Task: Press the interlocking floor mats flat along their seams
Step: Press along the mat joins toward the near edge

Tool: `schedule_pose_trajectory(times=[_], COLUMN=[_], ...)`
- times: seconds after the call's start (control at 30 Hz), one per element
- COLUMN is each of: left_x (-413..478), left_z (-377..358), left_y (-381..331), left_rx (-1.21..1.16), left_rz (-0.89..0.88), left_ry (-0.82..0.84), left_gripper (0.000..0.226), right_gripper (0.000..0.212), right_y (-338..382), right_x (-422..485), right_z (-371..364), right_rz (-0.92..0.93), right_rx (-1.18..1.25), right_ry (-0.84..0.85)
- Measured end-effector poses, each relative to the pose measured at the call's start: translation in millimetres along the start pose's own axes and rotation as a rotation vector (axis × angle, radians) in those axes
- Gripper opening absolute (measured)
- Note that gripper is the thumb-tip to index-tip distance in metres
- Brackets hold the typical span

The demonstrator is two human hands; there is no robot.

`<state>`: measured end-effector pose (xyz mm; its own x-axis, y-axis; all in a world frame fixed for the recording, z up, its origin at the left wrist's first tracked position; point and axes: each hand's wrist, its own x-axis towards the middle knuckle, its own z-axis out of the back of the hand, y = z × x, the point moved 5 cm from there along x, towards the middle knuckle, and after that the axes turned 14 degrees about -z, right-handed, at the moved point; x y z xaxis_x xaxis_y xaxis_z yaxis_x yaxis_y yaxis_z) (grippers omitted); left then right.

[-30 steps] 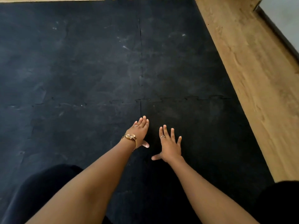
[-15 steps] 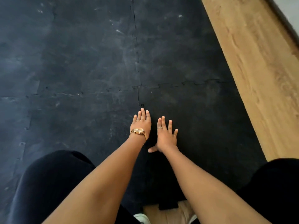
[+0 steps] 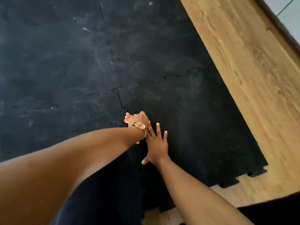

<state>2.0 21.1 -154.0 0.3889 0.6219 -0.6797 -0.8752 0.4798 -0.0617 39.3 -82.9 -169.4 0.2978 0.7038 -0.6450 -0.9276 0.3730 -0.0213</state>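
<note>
Black interlocking floor mats (image 3: 186, 114) cover most of the floor, dusty and scuffed. A toothed seam (image 3: 170, 75) runs across, and a second seam (image 3: 120, 101) runs toward me and disappears under my hands. My left hand (image 3: 138, 119), with a gold watch at the wrist, lies on that near seam with its fingers hidden behind the wrist. My right hand (image 3: 156, 145) presses flat beside it, fingers spread, touching the left wrist. Neither hand holds anything.
Bare wooden floor (image 3: 243, 78) runs along the right of the mats and shows at the near edge, where the mat's toothed border (image 3: 235, 181) ends. A dark skirting (image 3: 284, 30) lines the far right. My dark-clothed knees fill the bottom.
The view has tilted and swung left. My hands have drawn together on the near seam; the left hand now sits just ahead of the right, wrist touching its fingers.
</note>
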Motion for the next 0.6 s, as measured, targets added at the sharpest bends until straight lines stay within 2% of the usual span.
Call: schedule_pose_trajectory(times=[0.07,0.23,0.33,0.47,0.6], left_x=[5,9,3,-2,-4], left_z=[5,-4,-8,-11,-11], left_y=[-6,-1,4,1,0], left_rx=[-0.106,-0.165,-0.164,-0.111,-0.075], left_rz=[0.024,-0.031,-0.036,-0.035,-0.049], left_ry=[-0.101,-0.283,-0.354,-0.316,-0.314], left_gripper=[0.045,0.028,0.038,0.082,0.094], right_gripper=[0.138,0.145,0.148,0.147,0.145], right_y=[0,5,5,6,2], right_x=[-2,2,2,0,0], right_z=[0,-2,0,1,0], right_rz=[-0.003,-0.042,-0.047,-0.048,-0.055], right_rx=[0.042,0.046,0.065,0.071,0.151], right_ry=[-0.022,-0.004,0.002,-0.008,-0.048])
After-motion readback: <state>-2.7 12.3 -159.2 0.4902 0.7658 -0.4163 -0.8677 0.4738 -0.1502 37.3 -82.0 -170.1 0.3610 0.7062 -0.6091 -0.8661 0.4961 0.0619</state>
